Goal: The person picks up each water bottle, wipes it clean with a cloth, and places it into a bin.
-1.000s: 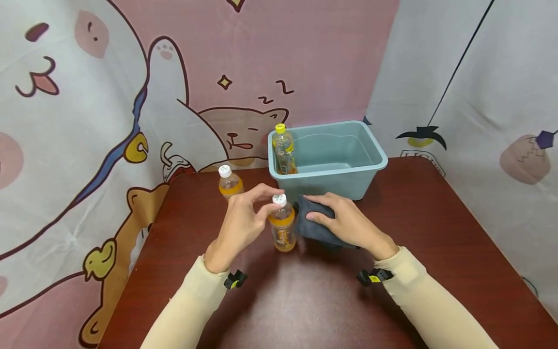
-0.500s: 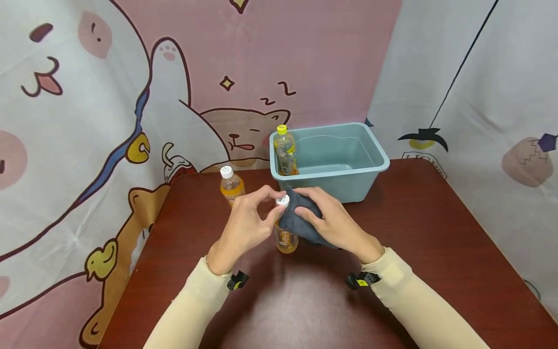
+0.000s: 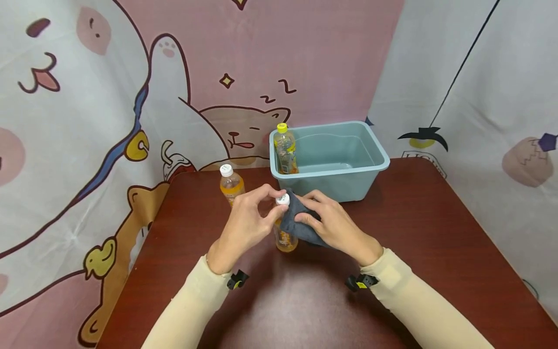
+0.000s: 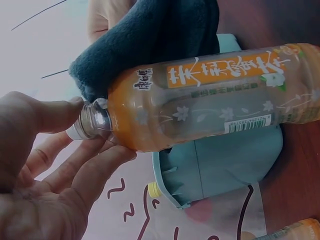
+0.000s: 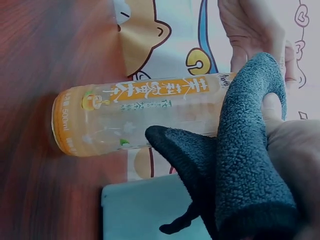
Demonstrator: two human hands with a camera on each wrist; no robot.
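Observation:
A clear plastic bottle [image 4: 200, 100] with an orange label and a white cap [image 3: 282, 199] stands upright on the table. My left hand [image 3: 246, 220] pinches it at the cap and neck with thumb and fingers. From the other side, my right hand [image 3: 340, 220] holds a dark grey cloth [image 3: 301, 220] against the bottle's upper part. In the right wrist view the folded cloth [image 5: 245, 150] covers the bottle's shoulder, and its loose corners hang beside the label. The right fingertips are partly hidden behind the cloth.
Behind the hands stands a blue-grey plastic bin [image 3: 331, 186] with a yellow-capped bottle [image 3: 285, 150] upright in its left end. Another white-capped orange-labelled bottle [image 3: 231, 184] stands on the table at the left. A printed cloth backdrop [image 3: 327, 58] rises behind the dark red table [image 3: 414, 218].
My right hand has moved left with the cloth, from beside the bottle onto its upper part. The left hand keeps its pinch on the cap, nearly in the same place.

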